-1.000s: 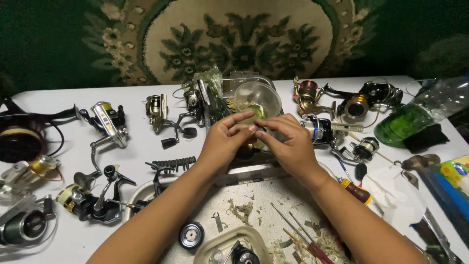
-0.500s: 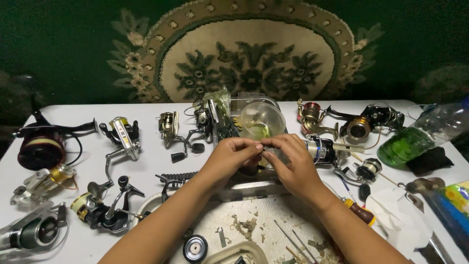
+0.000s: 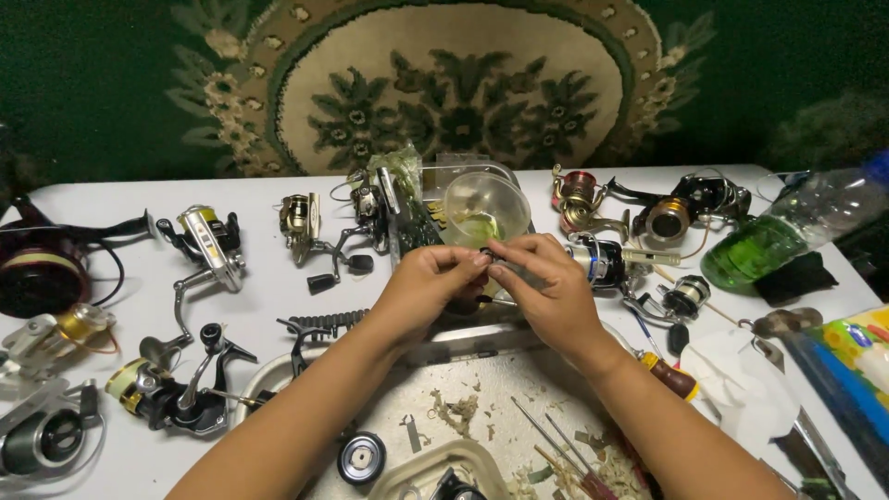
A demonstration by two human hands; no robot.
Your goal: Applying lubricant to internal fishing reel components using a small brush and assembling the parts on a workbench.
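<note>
At the far left of the white counter (image 3: 269,296) a big dark fishing reel with a maroon spool (image 3: 42,264) lies by the edge, with a gold-spooled reel (image 3: 65,329) and a grey reel (image 3: 42,440) below it. Next comes a silver and black spinning reel with a long crank handle (image 3: 208,245), and under it a black reel with a yellow-green band (image 3: 162,393). A small bronze reel (image 3: 301,222) stands further in. The left hand (image 3: 426,287) and the right hand (image 3: 546,287) meet at the middle of the counter, fingertips pressed together and pinched on a small dark ring-shaped part (image 3: 485,254), which sits between them just in front of a clear plastic cup with greenish liquid (image 3: 485,208). Below the wrists lies a metal tray strewn with shavings (image 3: 482,403), thin tools, and a round black spool cap (image 3: 361,457). To the right a red and gold reel (image 3: 579,194) and a black reel with gold spool (image 3: 690,204) rest near a tilted clear bottle of green liquid (image 3: 778,236). A screwdriver with a brown handle (image 3: 671,375) lies by the right forearm, beside a crumpled white tissue (image 3: 741,380)
</note>
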